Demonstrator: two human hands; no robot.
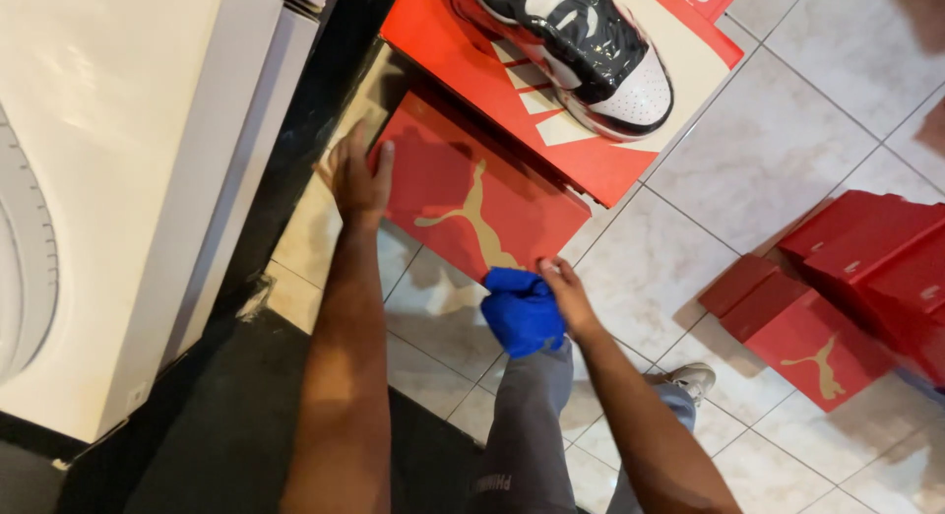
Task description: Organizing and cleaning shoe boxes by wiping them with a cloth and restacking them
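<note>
A red shoe box [472,204] with a gold animal emblem sits low over the tiled floor, partly under another box. My left hand [356,174] grips its far left corner, fingers spread over the edge. My right hand [566,292] holds a bunched blue cloth [522,312] against the box's near corner. My grey-trousered leg [527,416] is below the cloth.
An orange-red box [472,56] carrying a black and white sneaker [591,46] lies on top behind. More red boxes [847,288] are stacked on the floor at the right. A white appliance [108,179] stands left, with a dark mat [226,425] beside it. My shoe [689,379] rests on the tiles.
</note>
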